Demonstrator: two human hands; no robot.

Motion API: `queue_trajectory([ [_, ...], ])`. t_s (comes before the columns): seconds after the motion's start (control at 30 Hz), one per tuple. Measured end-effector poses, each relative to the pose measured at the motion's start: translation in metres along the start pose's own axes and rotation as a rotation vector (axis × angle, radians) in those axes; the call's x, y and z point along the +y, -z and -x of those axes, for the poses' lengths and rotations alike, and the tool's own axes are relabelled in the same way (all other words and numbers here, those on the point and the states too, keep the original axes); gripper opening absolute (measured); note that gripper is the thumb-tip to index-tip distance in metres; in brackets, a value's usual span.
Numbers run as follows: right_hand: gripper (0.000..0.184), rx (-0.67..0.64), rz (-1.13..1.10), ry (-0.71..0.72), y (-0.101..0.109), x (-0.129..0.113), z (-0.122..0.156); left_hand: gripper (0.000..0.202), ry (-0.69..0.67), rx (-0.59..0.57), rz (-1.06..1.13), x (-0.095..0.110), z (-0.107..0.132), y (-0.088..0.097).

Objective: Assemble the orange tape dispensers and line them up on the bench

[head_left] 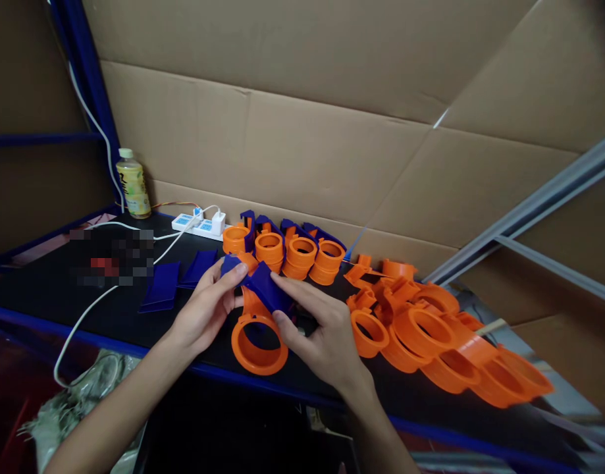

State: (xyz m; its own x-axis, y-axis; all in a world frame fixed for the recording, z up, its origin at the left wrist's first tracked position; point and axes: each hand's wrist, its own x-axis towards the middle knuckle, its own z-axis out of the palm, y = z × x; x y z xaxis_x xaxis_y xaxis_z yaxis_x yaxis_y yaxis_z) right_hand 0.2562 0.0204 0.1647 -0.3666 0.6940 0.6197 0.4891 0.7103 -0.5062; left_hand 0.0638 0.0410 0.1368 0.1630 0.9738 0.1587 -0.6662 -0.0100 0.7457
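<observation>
- Cardboard panels (pixel 263 145): upright behind the work area.
- Counter (pixel 119 322): black surface with a blue front edge.
- Pile of orange rings (pixel 425 329): heaped on the counter at right.
- Row of orange stacks (pixel 299 253): four, at the rear, with blue pieces against them.
- Right hand (pixel 324 322): thumb and forefinger gripping a blue plate (pixel 267 286).
- Left hand (pixel 210 299): closed on the orange ring part (pixel 253 306).
- Orange ring part: held between both hands above the counter's front, ring end lowermost, blue plate across its upper portion.
- Flat blue pieces (pixel 160 286): lying left of the hands.
- Bottle (pixel 133 187): upright, rear left.
- Power strip (pixel 198 225): near the panels.
</observation>
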Motion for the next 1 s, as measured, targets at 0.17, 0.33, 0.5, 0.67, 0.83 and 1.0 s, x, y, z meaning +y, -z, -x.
queue_trajectory([
  [0.17,0.041,0.007,-0.022,-0.019,-0.001,-0.001,0.000,0.032,-0.010,0.046,-0.024,0.001,0.000,0.000],
  [0.33,0.041,0.001,-0.047,-0.045,-0.001,-0.002,-0.001,0.028,-0.032,0.013,-0.004,0.003,0.001,-0.002],
  [0.5,0.040,-0.015,-0.077,-0.062,0.002,-0.002,0.001,0.029,-0.053,0.024,-0.028,0.001,0.003,0.000],
  [0.67,0.042,-0.055,-0.276,-0.176,0.005,-0.003,0.002,0.048,-0.188,-0.021,-0.169,0.000,0.010,0.005],
  [0.83,0.026,0.082,-0.520,-0.317,-0.001,-0.003,0.003,0.074,-0.300,-0.163,-0.461,0.007,0.024,-0.001],
  [1.0,0.023,0.104,-0.618,-0.236,-0.005,-0.005,0.006,0.077,-0.356,-0.264,-0.464,0.011,0.032,-0.007],
])
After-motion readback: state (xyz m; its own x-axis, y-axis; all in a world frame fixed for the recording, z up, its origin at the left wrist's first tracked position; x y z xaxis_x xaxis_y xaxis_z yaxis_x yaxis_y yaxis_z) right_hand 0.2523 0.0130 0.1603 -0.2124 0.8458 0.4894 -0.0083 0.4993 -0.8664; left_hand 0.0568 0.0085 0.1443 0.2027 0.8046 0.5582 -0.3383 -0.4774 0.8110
